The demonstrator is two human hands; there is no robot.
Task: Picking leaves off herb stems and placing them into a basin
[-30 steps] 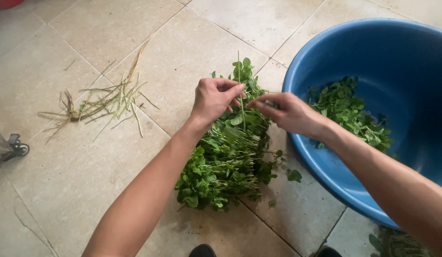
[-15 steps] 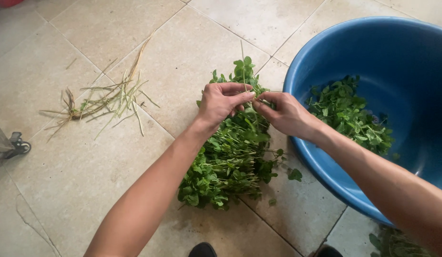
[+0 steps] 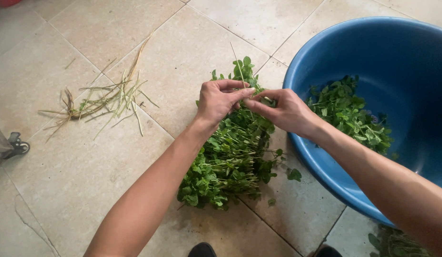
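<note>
Both hands, left hand (image 3: 220,99) and right hand (image 3: 284,110), pinch one thin stem (image 3: 239,62) above herb pile (image 3: 230,162) on floor. Some leaves (image 3: 349,112) in blue basin (image 3: 325,166); bare stalks (image 3: 107,97) discarded; most of pile unpicked.

Left hand (image 3: 220,98) and right hand (image 3: 284,110) fingertips meeting, pinched grip, forearms extended

Hands: two, one left hand (image 3: 220,100) and one right hand (image 3: 285,112). Blue basins (image 3: 373,47): one. Heaps of leafy greens: two, one floor heap (image 3: 230,162) and one basin heap (image 3: 349,112). Piles of discarded stems (image 3: 104,97): one. Bare stems held upright (image 3: 237,64): one.
</note>
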